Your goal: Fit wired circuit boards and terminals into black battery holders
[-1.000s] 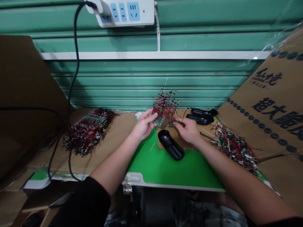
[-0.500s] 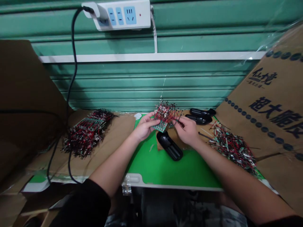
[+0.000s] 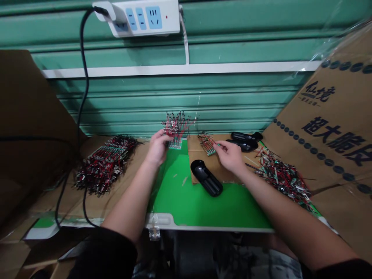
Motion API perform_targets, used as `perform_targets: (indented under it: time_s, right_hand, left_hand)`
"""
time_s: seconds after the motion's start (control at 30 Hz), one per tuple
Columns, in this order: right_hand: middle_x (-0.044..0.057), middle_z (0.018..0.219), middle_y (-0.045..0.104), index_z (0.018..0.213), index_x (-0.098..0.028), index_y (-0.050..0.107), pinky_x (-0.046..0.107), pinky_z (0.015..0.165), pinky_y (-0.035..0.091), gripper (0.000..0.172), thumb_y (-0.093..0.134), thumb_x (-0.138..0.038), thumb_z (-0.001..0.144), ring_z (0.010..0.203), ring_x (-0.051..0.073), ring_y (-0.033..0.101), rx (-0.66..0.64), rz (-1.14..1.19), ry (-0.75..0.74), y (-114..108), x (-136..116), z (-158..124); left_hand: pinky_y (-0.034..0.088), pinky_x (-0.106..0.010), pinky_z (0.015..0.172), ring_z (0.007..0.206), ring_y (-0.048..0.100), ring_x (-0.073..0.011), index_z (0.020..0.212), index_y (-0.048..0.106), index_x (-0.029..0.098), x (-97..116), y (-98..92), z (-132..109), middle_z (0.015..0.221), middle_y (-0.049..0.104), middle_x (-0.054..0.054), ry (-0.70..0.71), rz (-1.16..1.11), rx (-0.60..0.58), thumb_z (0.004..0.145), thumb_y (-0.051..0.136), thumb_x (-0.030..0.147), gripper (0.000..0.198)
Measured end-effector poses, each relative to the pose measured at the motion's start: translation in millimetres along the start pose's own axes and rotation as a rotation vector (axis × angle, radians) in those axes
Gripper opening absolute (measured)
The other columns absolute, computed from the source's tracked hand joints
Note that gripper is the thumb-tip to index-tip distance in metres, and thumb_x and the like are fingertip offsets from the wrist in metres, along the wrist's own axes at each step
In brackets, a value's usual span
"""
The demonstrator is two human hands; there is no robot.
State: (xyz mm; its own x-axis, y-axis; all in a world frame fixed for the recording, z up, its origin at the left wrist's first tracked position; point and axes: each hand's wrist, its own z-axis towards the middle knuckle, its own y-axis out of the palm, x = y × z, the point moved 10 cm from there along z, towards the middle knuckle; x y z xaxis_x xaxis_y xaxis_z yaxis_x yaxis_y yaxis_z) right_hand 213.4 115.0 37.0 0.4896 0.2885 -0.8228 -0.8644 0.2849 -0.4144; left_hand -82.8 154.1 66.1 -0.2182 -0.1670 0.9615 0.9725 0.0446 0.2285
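My left hand (image 3: 158, 146) is closed on a panel of small green circuit boards (image 3: 175, 143), with red and black wires bristling above it. Pinched in my right hand (image 3: 229, 154) is a smaller strip of wired circuit boards (image 3: 207, 145), held over the cardboard sheet. Below the two hands a black plastic shell (image 3: 207, 178) lies aslant, partly on the cardboard and partly on the green tabletop (image 3: 186, 209). Two more black shells (image 3: 245, 142) lie just beyond my right hand.
To the left, a heap of wired boards (image 3: 106, 164) covers part of a cardboard sheet. Loose wired boards (image 3: 286, 178) are piled at the right beside a printed carton (image 3: 334, 128). A black cable (image 3: 84, 85) hangs from the power strip (image 3: 145, 17) on the green shutter.
My hands have moved apart. The left has gone left with the larger panel, while the right keeps a smaller strip of wired boards, now separate from it.
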Motion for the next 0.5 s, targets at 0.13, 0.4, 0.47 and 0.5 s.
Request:
perform_targets:
  time_s: [0.13, 0.4, 0.47, 0.5]
  right_hand:
    - [-0.005, 0.059, 0.059, 0.097, -0.019, 0.068, 0.025, 0.039, 0.032, 0.06, 0.086, -0.07, 0.07, 0.041, 0.013, 0.049, -0.066, 0.482, 0.334, 14, 27, 0]
    - [-0.003, 0.073, 0.071, 0.096, -0.022, 0.058, 0.019, 0.034, 0.035, 0.068, 0.093, -0.07, 0.064, 0.041, 0.009, 0.053, -0.159, 0.664, 0.318, 24, -2, -10]
    - [-0.002, 0.074, 0.073, 0.097, -0.022, 0.057, 0.019, 0.034, 0.036, 0.067, 0.093, -0.069, 0.065, 0.041, 0.009, 0.054, -0.171, 0.662, 0.306, 24, -7, -11]
    - [-0.001, 0.074, 0.073, 0.097, -0.022, 0.057, 0.019, 0.035, 0.037, 0.066, 0.093, -0.068, 0.066, 0.042, 0.009, 0.054, -0.173, 0.659, 0.302, 23, -8, -11]
  left_hand:
    - [0.049, -0.035, 0.07, 0.078, 0.068, -0.0295, 0.071, 0.072, 0.017, 14, -58.1, 15, 0.071, 0.072, -0.01, -0.051, 0.878, 0.245, 0.067, 0.076, 0.031, 0.015]
    - [0.057, -0.046, 0.082, 0.104, 0.077, -0.0466, 0.092, 0.084, 0.013, -20, -88.4, 23, 0.104, 0.081, -0.029, -0.344, 1.43, 0.119, 0.076, 0.075, 0.058, 0.048]
    - [0.057, -0.047, 0.086, 0.111, 0.075, -0.0477, 0.094, 0.084, 0.015, -22, -88.6, 21, 0.112, 0.081, -0.028, -0.342, 1.483, 0.097, 0.077, 0.075, 0.059, 0.048]
    - [0.057, -0.048, 0.087, 0.111, 0.075, -0.0485, 0.091, 0.083, 0.017, -20, -87.5, 21, 0.112, 0.081, -0.027, -0.303, 1.482, 0.095, 0.076, 0.076, 0.058, 0.045]
